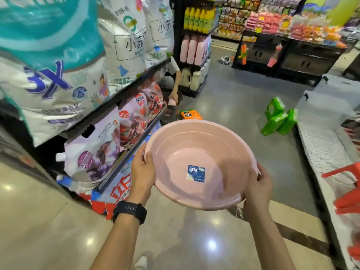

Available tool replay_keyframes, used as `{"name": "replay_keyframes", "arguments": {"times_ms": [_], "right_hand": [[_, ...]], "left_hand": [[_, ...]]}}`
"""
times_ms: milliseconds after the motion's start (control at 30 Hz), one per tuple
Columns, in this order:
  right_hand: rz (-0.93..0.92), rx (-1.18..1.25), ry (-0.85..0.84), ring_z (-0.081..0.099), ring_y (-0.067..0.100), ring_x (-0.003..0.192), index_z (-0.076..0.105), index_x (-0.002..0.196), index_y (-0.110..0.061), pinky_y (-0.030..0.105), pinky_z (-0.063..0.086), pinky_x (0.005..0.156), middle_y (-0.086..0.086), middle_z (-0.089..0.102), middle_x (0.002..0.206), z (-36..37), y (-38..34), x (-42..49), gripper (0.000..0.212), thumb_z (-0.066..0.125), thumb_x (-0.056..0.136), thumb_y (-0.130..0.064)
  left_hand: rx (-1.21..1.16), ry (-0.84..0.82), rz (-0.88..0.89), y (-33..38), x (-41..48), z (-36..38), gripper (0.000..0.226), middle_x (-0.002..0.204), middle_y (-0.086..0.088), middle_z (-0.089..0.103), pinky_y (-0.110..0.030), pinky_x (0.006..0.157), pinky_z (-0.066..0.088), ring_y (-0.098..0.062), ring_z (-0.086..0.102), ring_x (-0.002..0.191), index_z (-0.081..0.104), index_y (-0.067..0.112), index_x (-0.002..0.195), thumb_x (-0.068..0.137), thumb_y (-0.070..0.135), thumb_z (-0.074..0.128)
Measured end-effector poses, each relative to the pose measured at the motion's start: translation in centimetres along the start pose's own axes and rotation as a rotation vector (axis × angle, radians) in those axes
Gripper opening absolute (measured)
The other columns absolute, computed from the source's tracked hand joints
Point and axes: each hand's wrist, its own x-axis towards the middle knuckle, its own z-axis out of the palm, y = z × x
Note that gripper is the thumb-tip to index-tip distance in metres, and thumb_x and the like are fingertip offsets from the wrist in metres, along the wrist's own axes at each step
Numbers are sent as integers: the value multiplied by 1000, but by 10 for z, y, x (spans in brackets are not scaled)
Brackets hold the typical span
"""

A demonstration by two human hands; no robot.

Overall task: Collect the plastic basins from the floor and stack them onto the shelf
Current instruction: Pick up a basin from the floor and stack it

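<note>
A round pink plastic basin with a blue label inside hangs in front of me above the shop floor, its mouth tilted toward me. My left hand, a black watch on its wrist, grips the basin's left rim with the thumb over the edge. My right hand grips the right rim from the near side. No other basin shows in this view.
A shelf of large detergent bags stands at my left. Another person crouches beyond it over a dark bin. Green packs lie on the floor at right, next to a white shelf with red plastic stools.
</note>
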Motion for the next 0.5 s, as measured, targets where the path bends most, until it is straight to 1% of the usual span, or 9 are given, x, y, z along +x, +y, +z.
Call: {"name": "replay_keyframes", "arguments": {"times_ms": [33,67,133,167,233,300,400,467,500], "right_hand": [[-14,-4,-53,66,28,85,68,90,-35,35,53,76,6,71,94,3,1,-3,33,47,96,-11],[-25,-18,-111,65,31,85,70,90,-34,35,53,75,11,70,93,7,3,-6,31,48,96,-12],[-33,-55,-230,65,32,95,69,107,-24,40,54,78,10,70,103,20,9,-18,27,47,96,-14],[-35,-63,-288,64,31,100,67,115,-20,38,54,79,8,70,110,29,11,-26,30,45,96,-13],[-43,-70,-366,60,30,107,63,126,-12,27,47,75,11,66,122,48,14,-43,32,45,98,-10],[-29,-48,-454,60,31,111,58,133,-7,25,45,81,14,63,128,69,16,-67,35,47,100,-10],[18,-21,-586,65,26,103,57,134,-15,39,56,87,6,66,120,95,14,-114,37,48,99,-11],[8,-30,-645,65,28,105,58,134,-15,49,54,94,7,67,118,111,12,-150,38,49,97,-9],[1,-22,-680,64,29,108,57,134,-13,50,52,97,9,67,120,119,10,-169,39,49,97,-8]], "left_hand": [[-5,48,-14,-2,-9,-10,40,136,10,58,-44,101,51,-16,58,121,52,30,144,106,20,42],[-5,107,-17,-5,-18,-21,41,136,11,58,-40,100,51,-14,57,121,52,31,144,106,20,42],[1,226,-11,-9,-35,-48,39,136,8,59,-35,99,49,-12,57,120,54,27,142,105,18,43],[0,271,-6,-10,-44,-64,39,136,6,60,-37,101,50,-15,58,120,56,25,141,105,16,42],[-2,357,0,-11,-61,-96,38,132,0,65,-46,104,50,-23,61,121,59,21,136,104,13,41],[-4,466,-7,-12,-80,-130,36,122,-2,70,-49,99,53,-27,64,115,65,24,128,103,13,41],[-34,595,26,-14,-114,-181,35,108,3,73,-38,79,60,-22,68,101,69,32,118,103,15,43],[-43,662,29,-16,-139,-218,32,107,2,73,-31,70,58,-22,69,97,69,32,119,103,18,44],[-55,699,23,-17,-152,-238,31,109,1,73,-31,70,58,-23,69,97,68,31,121,103,20,45]]}}
